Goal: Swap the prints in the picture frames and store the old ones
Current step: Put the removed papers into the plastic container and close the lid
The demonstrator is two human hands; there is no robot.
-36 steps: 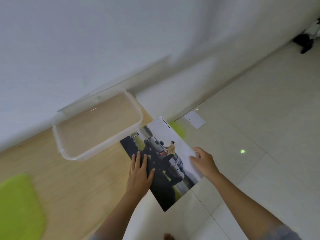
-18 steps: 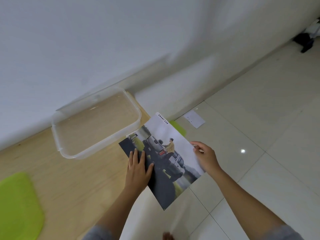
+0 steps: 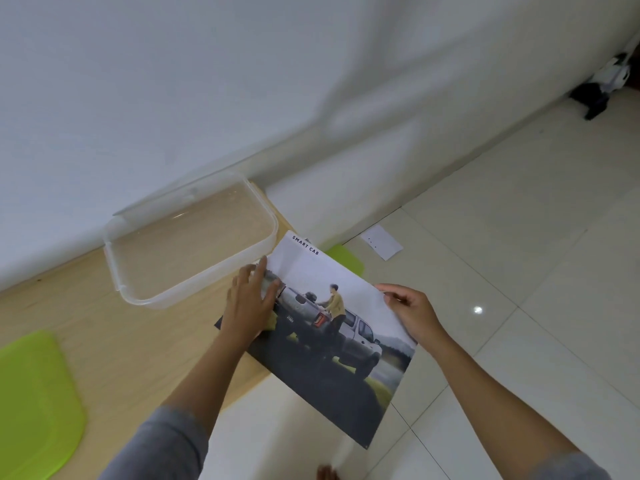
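Observation:
A large print [image 3: 332, 344] showing a silver pickup truck, a person and the words "SMART CAB" hangs over the right edge of the wooden table [image 3: 131, 341]. My left hand [image 3: 251, 303] lies flat on the print's left edge, fingers spread. My right hand [image 3: 410, 308] pinches the print's right edge between thumb and fingers. A clear plastic container [image 3: 188, 242] stands on the table just left of the print, up against the wall. No picture frame is in view.
A green mat [image 3: 33, 407] lies on the table at the left. Another green piece [image 3: 344, 259] shows on the floor behind the print. A small white paper [image 3: 381, 242] lies on the tiled floor near the wall. Dark objects [image 3: 595, 95] sit far right.
The print has come nearer and turned a little. My left hand slid up toward its top left part; my right hand now pinches its right edge.

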